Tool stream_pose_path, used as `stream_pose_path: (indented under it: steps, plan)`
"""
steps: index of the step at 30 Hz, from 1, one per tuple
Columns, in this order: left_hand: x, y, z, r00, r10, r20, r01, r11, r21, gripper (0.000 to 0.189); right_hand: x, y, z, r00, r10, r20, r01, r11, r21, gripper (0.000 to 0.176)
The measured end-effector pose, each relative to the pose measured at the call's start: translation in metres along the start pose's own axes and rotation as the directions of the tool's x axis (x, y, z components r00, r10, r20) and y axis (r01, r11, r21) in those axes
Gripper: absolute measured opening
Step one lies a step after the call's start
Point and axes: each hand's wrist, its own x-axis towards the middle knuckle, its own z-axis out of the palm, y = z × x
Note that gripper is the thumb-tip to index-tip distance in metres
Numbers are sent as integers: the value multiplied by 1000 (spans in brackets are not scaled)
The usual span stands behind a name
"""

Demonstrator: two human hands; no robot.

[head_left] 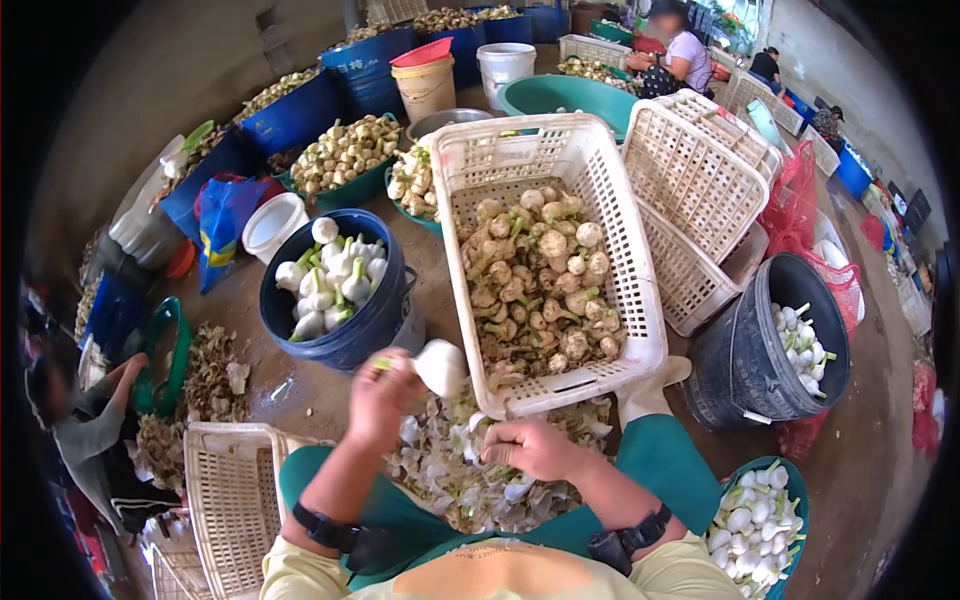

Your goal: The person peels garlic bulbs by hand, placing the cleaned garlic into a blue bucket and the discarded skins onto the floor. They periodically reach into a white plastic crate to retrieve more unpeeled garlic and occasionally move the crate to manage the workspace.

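My left hand [380, 405] is closed around the green stem of a clean white garlic bulb [440, 368], whose round end points right. My right hand [535, 448] is closed, fingers curled, over the peel scraps; whatever it may hold is hidden. A white slatted crate [455, 265] stands tilted in front of me, with brownish garlic bulbs [550, 270] inside. Left of it, a blue bucket [345, 335] carries peeled white garlic bulbs [335, 280]. A heap of papery garlic skins [450, 470] lies between my knees.
At right stand a dark bucket [725, 360] and a green basin [798, 490], both with white garlic. White crates [690, 165] are stacked behind. An empty-looking crate [230, 500] sits by my left leg. Other people work at far left [90, 440] and at the back [685, 55].
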Motion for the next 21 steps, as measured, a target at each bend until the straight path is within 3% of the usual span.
stream_pose_path:
  steps: [1, 2, 4, 5, 7, 8, 9, 10, 11, 13, 15, 17, 19, 21]
  plan:
    - [17, 9, -12, 990, 137, -32, -138, 990, -24, 15, -1, 3, -6, 1000, -23, 12, 25, 968, -249, 17]
    - [34, 23, -20, 948, 274, -162, -268, 962, 57, 15, -1, 6, -16, 1000, -16, 0, 15, 967, -255, 17]
    - [64, 46, -43, 802, 563, -200, -459, 795, 397, 20, -1, 10, -46, 961, 276, -24, -260, 868, -422, 17]
    - [82, 49, -60, 736, 646, -203, -400, 656, 640, 25, 4, 13, -68, 920, 388, -47, -373, 835, -406, 19]
    - [118, 33, -106, 759, 649, -61, -247, 373, 894, 30, 20, 38, -119, 905, 386, -178, -421, 765, -487, 22]
    - [118, 29, -105, 814, 579, -43, -224, 381, 897, 32, 29, 67, -146, 874, 317, -367, -479, 686, -547, 22]
    - [114, 25, -103, 861, 508, -22, -203, 384, 901, 35, 39, 88, -168, 822, 163, -546, -548, 488, -679, 24]
    - [108, 22, -94, 820, 568, 63, -201, 184, 962, 38, 48, 104, -187, 752, 4, -659, -637, 263, -725, 26]
    - [100, 18, -82, 797, 603, 32, -194, 205, 959, 38, 54, 132, -209, 715, -40, -698, -689, 131, -713, 26]
    - [86, 13, -65, 723, 665, 188, -322, 83, 943, 36, 66, 183, -233, 671, 255, -697, -709, -57, -703, 26]
    - [73, 7, -42, 736, 616, 282, -416, 82, 906, 31, 83, 189, -229, 639, 370, -674, -737, 45, -674, 28]
    - [63, 0, -22, 740, 510, 438, -556, 97, 826, 28, 95, 116, -206, 628, 615, -478, -660, 95, -745, 27]
    - [60, -9, -4, 762, 294, 577, -643, 239, 727, 28, 89, 86, -179, 739, 617, -269, -561, 344, -753, 30]
    - [54, -17, 22, 733, 177, 657, -680, 222, 699, 46, 73, 44, -137, 876, 447, -181, -451, 625, -638, 32]
